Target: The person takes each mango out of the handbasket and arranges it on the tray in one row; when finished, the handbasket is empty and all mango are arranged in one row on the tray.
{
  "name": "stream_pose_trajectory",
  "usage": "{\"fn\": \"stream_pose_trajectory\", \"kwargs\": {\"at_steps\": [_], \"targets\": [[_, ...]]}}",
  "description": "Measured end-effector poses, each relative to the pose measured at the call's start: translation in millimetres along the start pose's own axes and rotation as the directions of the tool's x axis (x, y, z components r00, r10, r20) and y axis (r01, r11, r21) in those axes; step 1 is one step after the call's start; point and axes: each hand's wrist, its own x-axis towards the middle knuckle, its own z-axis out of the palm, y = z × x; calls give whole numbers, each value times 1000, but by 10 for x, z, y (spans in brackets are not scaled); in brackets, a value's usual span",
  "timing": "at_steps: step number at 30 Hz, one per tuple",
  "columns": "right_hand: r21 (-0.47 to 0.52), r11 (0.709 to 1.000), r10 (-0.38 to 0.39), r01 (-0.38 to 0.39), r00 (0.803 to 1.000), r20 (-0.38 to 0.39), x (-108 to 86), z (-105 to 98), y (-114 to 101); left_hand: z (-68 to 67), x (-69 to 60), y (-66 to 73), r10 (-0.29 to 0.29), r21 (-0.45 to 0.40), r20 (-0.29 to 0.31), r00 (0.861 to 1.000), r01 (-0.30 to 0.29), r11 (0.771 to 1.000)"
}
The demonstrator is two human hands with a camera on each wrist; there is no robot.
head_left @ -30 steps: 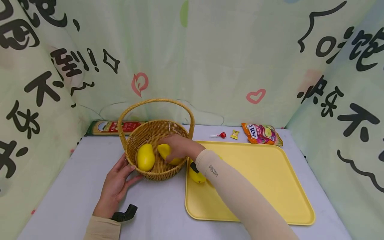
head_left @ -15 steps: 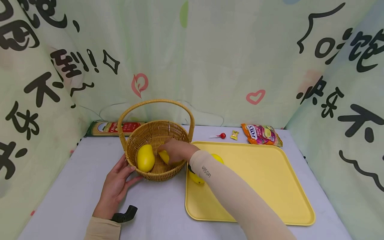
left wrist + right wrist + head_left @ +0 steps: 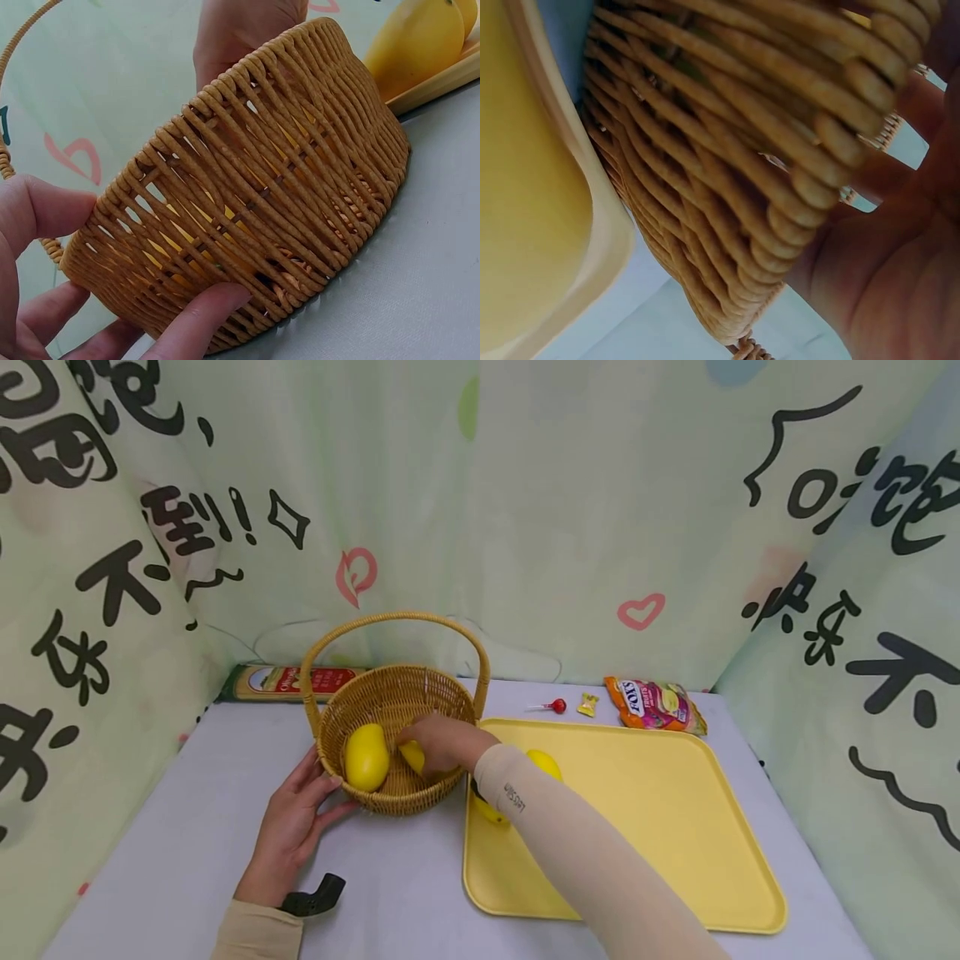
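Note:
A wicker basket (image 3: 397,806) with a tall arched handle stands left of the tray. My left hand (image 3: 288,827) holds its near left side, with one digit at the rim and others against the outer wall. Inside lies a yellow mango (image 3: 367,758). Beside it my right hand (image 3: 442,743) reaches over the right rim and grips a second yellow mango (image 3: 412,757), mostly covered by the fingers. In the right wrist view the basket wall (image 3: 727,150) hides the fingertips.
A yellow tray (image 3: 645,827) lies on the right, bearing yellow mangoes (image 3: 544,764) partly behind the right sleeve. Along the back are a green-and-red package (image 3: 330,678), a red lollipop (image 3: 558,705), a wrapped candy (image 3: 588,703) and a candy bag (image 3: 656,704).
My right hand has lowered slightly into the basket with the mango, covering more of it. The left hand and the basket stay in place. The head view has shifted a little.

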Motion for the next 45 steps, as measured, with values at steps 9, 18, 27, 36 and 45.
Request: {"fn": "stream_pose_trajectory", "kwargs": {"at_steps": [9, 18, 27, 36, 45], "targets": [[14, 1000, 11, -10, 999, -36, -36, 58, 32, 26, 7, -3, -9, 15, -3, 1000, 9, 1000], [30, 999, 23, -21, 998, -57, -71, 62, 51, 44, 14, 16, -17, -17, 28, 999, 18, 1000], [46, 998, 36, -33, 997, -66, -65, 73, 75, 3, 21, 27, -40, -46, 52, 998, 42, 998], [63, 998, 17, -12, 996, -84, -76, 75, 77, -37, 24, 22, -50, -93, 74, 996, 57, 994], [144, 988, -27, 51, 987, -160, -182, -85, 126, -67, 5, 35, -53, -129, 87, 995, 64, 990]]}}
